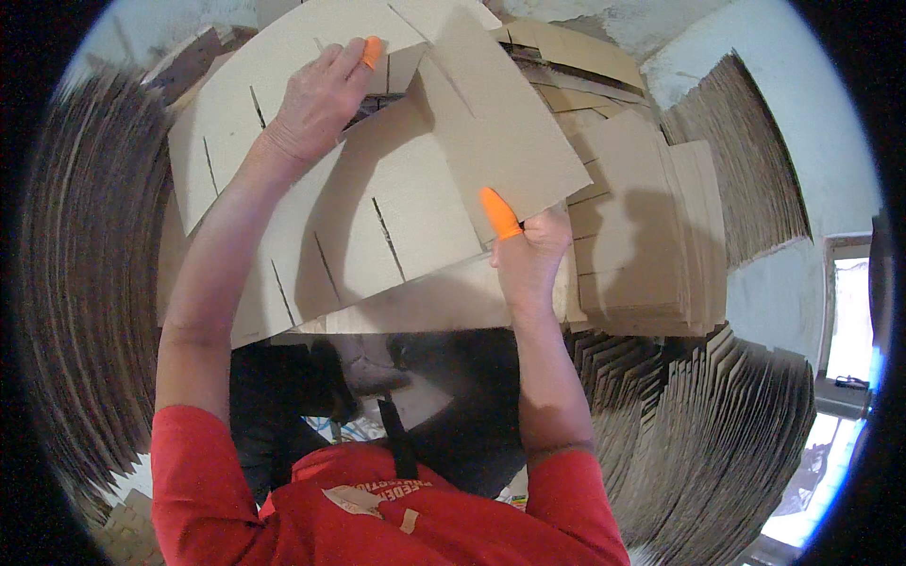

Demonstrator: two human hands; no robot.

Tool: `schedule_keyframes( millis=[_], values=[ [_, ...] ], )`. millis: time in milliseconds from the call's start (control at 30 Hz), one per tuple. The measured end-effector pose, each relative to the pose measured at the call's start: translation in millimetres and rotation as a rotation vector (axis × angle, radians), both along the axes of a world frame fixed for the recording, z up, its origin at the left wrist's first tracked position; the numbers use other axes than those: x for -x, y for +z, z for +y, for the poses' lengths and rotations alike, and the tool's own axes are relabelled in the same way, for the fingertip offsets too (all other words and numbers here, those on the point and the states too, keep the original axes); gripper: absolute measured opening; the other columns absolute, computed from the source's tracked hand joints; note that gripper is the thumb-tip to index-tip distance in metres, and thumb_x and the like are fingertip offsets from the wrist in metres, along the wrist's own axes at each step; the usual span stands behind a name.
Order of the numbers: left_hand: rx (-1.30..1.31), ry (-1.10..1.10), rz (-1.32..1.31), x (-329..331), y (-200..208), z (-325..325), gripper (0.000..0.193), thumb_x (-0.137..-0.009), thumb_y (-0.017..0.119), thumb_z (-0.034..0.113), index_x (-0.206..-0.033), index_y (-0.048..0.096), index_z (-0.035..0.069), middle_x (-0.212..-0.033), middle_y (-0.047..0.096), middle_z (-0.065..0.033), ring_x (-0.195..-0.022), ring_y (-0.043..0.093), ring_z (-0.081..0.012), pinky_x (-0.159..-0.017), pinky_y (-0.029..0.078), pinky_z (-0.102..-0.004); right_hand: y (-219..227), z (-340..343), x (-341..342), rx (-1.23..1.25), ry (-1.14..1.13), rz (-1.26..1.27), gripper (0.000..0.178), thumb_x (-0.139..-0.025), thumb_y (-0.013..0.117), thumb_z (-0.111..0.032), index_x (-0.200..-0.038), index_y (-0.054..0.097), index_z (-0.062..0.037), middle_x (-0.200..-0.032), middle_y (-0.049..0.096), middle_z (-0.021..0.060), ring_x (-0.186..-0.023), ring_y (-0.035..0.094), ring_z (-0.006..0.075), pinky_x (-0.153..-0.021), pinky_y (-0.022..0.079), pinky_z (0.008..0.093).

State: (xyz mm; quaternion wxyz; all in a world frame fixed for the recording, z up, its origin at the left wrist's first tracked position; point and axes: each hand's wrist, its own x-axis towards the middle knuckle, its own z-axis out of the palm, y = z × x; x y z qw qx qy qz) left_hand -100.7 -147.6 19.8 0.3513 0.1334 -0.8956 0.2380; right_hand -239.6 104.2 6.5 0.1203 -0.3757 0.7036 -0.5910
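Slotted cardboard sheets overlap in front of me. My left hand (326,99), an orange finger cot on one finger, has its fingers curled over a cardboard edge beside a gap between pieces. To the right, a plain cardboard panel (500,113) slants up across the sheets. Its lower corner is gripped by my right hand (533,250), with an orange cot on the thumb lying on top; the other fingers are mostly hidden beneath. A slotted cardboard sheet (368,226) lies between my arms, with several dark slits cut into it.
Tall stacks of cardboard stand at the left (90,274) and lower right (708,434). A cardboard pile (632,245) sits right of my right hand, another bundle (741,160) against the wall. A pale board edge (425,307) runs below the sheets.
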Motion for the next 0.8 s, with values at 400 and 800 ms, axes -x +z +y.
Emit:
schedule_keyframes(
  millis=[400,800],
  values=[
    [-0.008,-0.168,0.009,-18,11,14,0.045,-0.068,0.062,0.004,-0.112,0.056,-0.004,-0.117,0.054,-0.0142,-0.089,0.058,-0.0231,-0.07,0.055,-0.0313,5,2,-1,-0.039,0.044,0.116,0.016,-0.082,0.061,0.008,-0.097,0.065,0.0015,-0.068,0.057,0.0002,-0.048,0.043,0.0033,-0.04,0.034,0.0211],
    [-0.176,-0.384,0.028,-48,61,136,0.043,-0.07,0.06,0.008,-0.112,0.057,-0.004,-0.101,0.059,-0.0126,-0.081,0.06,-0.022,-0.062,0.055,-0.0306,25,1,-35,-0.169,-0.091,0.609,0.071,-0.088,0.057,-0.009,-0.15,0.022,-0.003,-0.085,0.063,0.0166,-0.061,0.061,0.0272,-0.056,0.049,0.0374]
  ],
)
